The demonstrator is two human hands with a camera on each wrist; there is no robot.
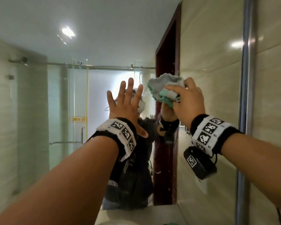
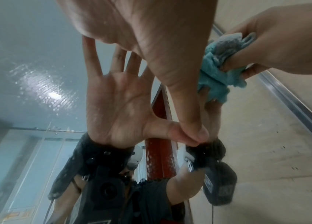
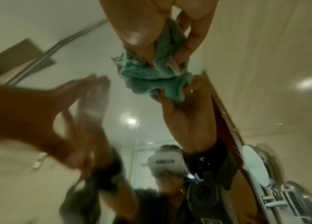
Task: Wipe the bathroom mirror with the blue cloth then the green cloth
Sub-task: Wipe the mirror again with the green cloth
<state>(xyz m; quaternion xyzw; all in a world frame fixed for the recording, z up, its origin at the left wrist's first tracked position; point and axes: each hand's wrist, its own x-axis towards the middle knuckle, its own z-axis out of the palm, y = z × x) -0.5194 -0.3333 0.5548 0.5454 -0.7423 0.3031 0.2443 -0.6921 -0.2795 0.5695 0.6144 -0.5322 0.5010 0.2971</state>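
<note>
The bathroom mirror (image 1: 63, 103) fills the view, with water drops on its glass. My right hand (image 1: 187, 99) grips a bunched blue-green cloth (image 1: 162, 90) with a grey side and holds it against the glass at head height, near the reflected door frame. The same cloth (image 2: 215, 72) shows in the left wrist view, and the cloth (image 3: 151, 74) meets its own reflection in the right wrist view. My left hand (image 1: 126, 101) is raised just left of it, fingers straight and spread, holding nothing. The left thumb (image 2: 193, 121) touches the glass.
A metal frame strip (image 1: 246, 82) ends the mirror on the right, with beige wall tiles (image 1: 274, 119) beyond. A white counter (image 1: 136, 216) lies below, with something dark green (image 1: 170, 223) at the bottom edge. The mirror reflects a glass shower door and a dark red door frame.
</note>
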